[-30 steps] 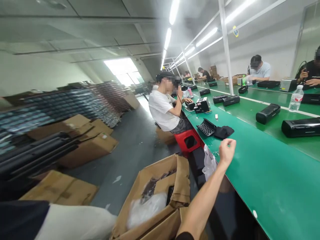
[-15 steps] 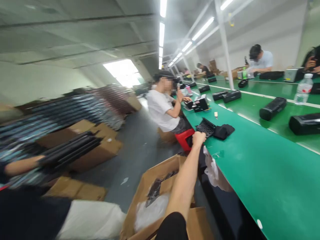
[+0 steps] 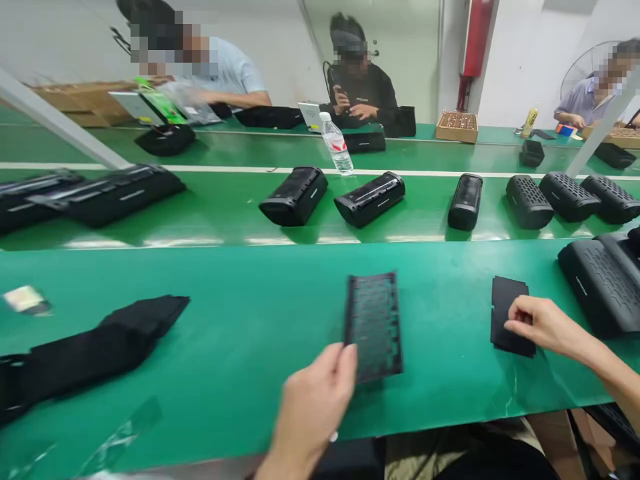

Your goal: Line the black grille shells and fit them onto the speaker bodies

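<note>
My left hand (image 3: 320,393) is closed on the near left edge of a black perforated grille panel (image 3: 375,327), pinched between thumb and fingers. The panel is slightly blurred and held flat, low over the green bench. At the right, my right hand (image 3: 537,320) rests over a small stack of thin black sheets (image 3: 507,303), with thumb and fingers curled together. Whether a sheet is caught between those fingertips cannot be made out. Right of that hand stands a large black speaker-like housing (image 3: 595,287).
Black fabric-like pieces (image 3: 100,347) lie at the left of the green bench (image 3: 240,307). Several black cylindrical housings (image 3: 373,200) stand along the middle strip, with a water bottle (image 3: 336,143) behind them. Co-workers sit across the line. A pale post (image 3: 65,120) slants at the left.
The view has swung right, from along the bench to across it. My left hand has brought the grille panel from beside the black fabric pieces to mid-bench. My right hand now shows.
</note>
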{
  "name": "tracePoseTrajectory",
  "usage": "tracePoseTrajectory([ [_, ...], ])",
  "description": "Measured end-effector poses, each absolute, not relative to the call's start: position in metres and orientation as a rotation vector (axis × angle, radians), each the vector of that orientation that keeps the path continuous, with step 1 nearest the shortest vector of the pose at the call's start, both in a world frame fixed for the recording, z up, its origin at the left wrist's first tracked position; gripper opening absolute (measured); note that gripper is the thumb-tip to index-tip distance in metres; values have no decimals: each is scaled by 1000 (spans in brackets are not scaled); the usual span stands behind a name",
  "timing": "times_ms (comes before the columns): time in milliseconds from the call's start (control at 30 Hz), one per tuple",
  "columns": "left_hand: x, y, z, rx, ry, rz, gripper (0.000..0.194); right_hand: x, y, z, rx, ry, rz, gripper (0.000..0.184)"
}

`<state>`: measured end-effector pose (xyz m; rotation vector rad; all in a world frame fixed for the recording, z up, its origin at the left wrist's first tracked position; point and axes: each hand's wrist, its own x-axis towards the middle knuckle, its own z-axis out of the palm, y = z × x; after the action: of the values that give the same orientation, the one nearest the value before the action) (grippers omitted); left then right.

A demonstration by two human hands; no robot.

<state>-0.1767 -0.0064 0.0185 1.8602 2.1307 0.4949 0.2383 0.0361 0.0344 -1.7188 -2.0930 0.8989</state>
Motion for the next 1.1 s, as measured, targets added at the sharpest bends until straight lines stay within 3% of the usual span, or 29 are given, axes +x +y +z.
tracePoseTrajectory([
  [167, -107, 3, 25, 1869, 2094, 113, 30, 246, 21, 10, -1724, -2284, 804, 19],
  [267, -71, -12, 27, 2083, 2173, 491, 34, 256, 27, 6, -1705, -2276, 835, 26],
  [333, -40, -28, 22, 2404, 1799, 826, 33, 258, 29, 6, -1681, -2271, 856, 28],
  [400, -4, -39, 10, 2596, 1313, 853, 40, 258, 29, 4, -1648, -2257, 870, 29],
  [533, 44, -36, -22, 2573, 1235, 650, 59, 262, 36, 3, -1683, -2127, 832, 33],
  [700, 44, -29, -31, 2532, 1227, 567, 62, 270, 86, 12, -1934, -1727, 556, 26],
  [1100, 47, -31, -31, 2464, 1213, 628, 64, 290, 146, 27, -1959, -1339, 356, 28],
])
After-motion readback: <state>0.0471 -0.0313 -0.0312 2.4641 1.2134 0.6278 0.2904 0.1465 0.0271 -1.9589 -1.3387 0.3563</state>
